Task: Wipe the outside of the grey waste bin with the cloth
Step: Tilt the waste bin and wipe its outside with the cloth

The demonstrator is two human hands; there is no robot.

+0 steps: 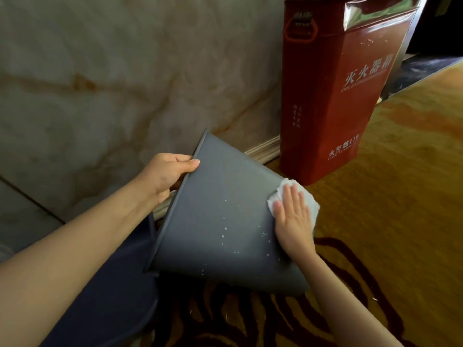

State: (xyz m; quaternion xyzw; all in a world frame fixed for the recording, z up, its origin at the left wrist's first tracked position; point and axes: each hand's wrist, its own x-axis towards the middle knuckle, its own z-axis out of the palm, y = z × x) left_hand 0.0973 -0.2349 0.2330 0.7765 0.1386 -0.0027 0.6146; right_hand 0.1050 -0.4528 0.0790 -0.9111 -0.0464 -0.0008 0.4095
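Your right hand [292, 219] lies flat, fingers together, pressing the white cloth [310, 201] against the grey waste bin [220, 216] near its base. Your left hand [166, 175] pinches the rim, holding the bin tipped over the patterned carpet [400, 196] beside the red fire extinguisher box [333, 96]. Pale specks dot the wall facing you, so most of the wiping seems left.

Red fire extinguisher box [330, 96] upright against marble wall [112, 83], on yellow patterned carpet [400, 196]; dark blue object [107, 296], perhaps bucket, lower left
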